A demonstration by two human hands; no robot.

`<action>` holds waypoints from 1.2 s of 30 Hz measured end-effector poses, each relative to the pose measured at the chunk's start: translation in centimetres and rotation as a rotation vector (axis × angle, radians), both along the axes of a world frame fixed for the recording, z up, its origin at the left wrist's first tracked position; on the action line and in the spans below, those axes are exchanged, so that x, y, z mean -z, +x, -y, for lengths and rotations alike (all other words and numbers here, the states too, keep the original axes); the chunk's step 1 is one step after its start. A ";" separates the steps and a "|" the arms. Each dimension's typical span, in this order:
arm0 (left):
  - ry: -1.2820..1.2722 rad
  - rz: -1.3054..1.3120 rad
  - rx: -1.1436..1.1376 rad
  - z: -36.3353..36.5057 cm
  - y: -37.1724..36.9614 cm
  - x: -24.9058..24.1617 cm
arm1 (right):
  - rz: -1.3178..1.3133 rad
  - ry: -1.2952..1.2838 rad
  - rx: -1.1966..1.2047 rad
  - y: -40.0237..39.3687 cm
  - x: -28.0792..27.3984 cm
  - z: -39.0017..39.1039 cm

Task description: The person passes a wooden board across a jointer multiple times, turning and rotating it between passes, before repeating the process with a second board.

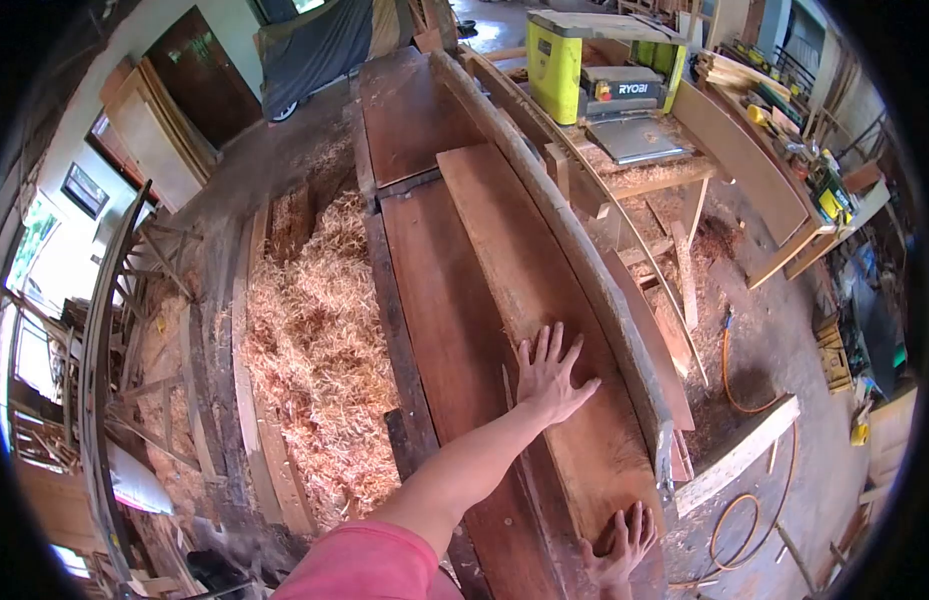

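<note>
A long wooden board lies lengthwise on reddish-brown panels, beside a long raised timber edge. My left hand rests on the board near its middle, palm down with the fingers spread. Close to the board's near end, my right hand touches the surface with its fingers apart. Neither hand is wrapped round anything. The board's far end lies beyond both hands.
Wood shavings are heaped left of the panels. A green planer stands on a wooden stand at the back right. An orange hose and a pale beam lie at the right. Tools crowd a bench.
</note>
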State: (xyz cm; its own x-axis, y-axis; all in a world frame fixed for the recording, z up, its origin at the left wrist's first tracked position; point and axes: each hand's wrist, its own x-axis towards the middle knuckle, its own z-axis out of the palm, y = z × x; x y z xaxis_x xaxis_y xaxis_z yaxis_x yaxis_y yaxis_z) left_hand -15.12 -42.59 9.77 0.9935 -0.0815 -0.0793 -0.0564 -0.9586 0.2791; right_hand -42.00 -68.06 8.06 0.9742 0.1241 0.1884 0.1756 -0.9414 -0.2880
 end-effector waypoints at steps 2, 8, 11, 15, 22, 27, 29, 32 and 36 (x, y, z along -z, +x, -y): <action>-0.015 0.000 -0.006 -0.2 0.2 0.0 | 0.004 -0.011 -0.001 0.2 0.4 -0.1; -0.015 0.002 -0.004 -0.9 0.9 -0.1 | 0.040 0.083 -0.039 1.1 0.7 -0.2; -0.014 0.000 -0.003 -1.1 1.4 0.1 | 0.057 0.053 -0.050 1.8 0.1 -0.5; -0.013 0.000 -0.008 -1.4 1.8 0.1 | 0.038 0.052 -0.036 2.0 0.4 -1.2; 0.002 -0.013 -0.007 -2.2 2.9 -0.1 | -0.019 0.029 -0.008 2.8 0.7 -2.1; -0.014 0.021 -0.014 -2.9 3.7 0.3 | -0.031 0.029 -0.011 3.7 0.5 -2.9; -0.025 0.039 -0.020 -3.2 4.0 0.7 | -0.028 0.015 -0.021 4.3 0.6 -3.1; -0.038 0.056 -0.021 -3.6 4.6 0.8 | -0.038 0.028 -0.021 4.8 0.7 -3.5; -0.032 0.074 -0.023 -4.3 5.4 0.8 | -0.038 0.026 -0.039 5.8 0.7 -4.0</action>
